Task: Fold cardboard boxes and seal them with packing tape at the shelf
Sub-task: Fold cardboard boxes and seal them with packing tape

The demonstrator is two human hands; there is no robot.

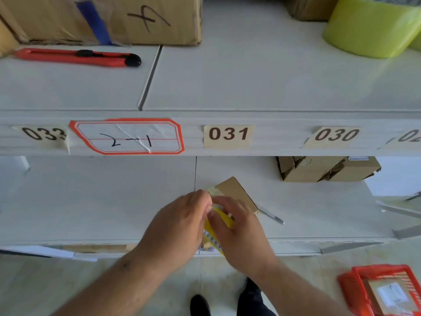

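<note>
White shelf point(250, 87), two tiers in view; front rail carries labels 033, 031, 030 and a red-bordered tag point(127, 136) marked "2-1". Upper tier: large carton point(136, 19) back left, green tape roll point(373, 26) back right, red knife point(77, 57) lying flat just in front of the carton. Lower tier: two torn cartons point(323, 168) back right. Red basket point(385, 290) on the floor, lower right, a parcel inside. Small box point(237, 192) sits tilted near the front of the lower tier, taped at its left corner. Left hand point(180, 226) and right hand point(237, 226) are together at the box's near end, fingers curled on yellow tape point(224, 218). A metal strip point(272, 215) lies just right of the box.
</note>
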